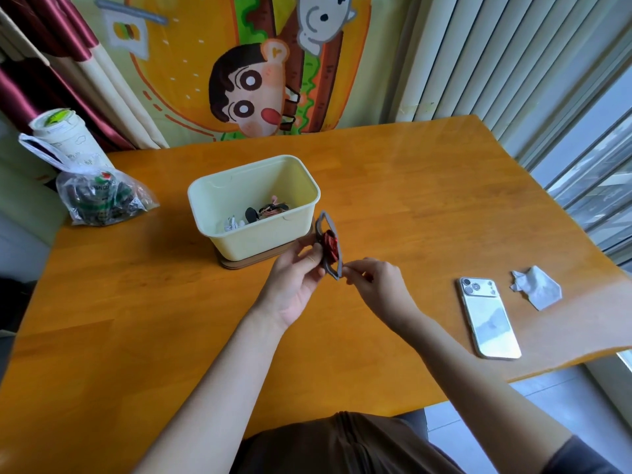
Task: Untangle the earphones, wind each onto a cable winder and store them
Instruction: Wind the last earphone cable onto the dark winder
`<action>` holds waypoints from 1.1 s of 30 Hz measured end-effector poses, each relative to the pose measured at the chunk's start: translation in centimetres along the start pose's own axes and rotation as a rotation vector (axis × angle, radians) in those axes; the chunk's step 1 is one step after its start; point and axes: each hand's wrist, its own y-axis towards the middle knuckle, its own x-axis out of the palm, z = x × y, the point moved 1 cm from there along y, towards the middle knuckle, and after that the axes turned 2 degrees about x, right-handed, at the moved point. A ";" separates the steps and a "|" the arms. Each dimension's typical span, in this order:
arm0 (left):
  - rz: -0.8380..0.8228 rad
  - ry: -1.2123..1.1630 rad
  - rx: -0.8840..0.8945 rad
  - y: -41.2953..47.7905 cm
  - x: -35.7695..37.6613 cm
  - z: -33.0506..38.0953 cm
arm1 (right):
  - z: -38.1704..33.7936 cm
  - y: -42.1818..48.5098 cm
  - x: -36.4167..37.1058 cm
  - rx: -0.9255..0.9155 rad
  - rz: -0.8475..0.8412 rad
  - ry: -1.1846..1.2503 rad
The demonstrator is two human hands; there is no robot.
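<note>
Cable winder (329, 246) gripped in left hand (297, 281), right hand (375, 280) pinching its lower end

In the grip, the cable winder (333, 270) is dark grey, with a red earphone cable (330, 247) wound at its middle. Just behind the grip, the box (253, 236) is pale cream-yellow on a brown base (239, 263). The table (171, 319) below is orange with wood grain. Right of the grip are a white-silver phone (489, 319) and a white tissue (538, 287). Far left, a clear bag (102, 196) shows green and black.
</note>
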 end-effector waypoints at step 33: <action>-0.111 0.560 -0.033 -1.3 -2.0 -2.2 | 0.1 2.7 -4.7 -0.041 0.160 -0.184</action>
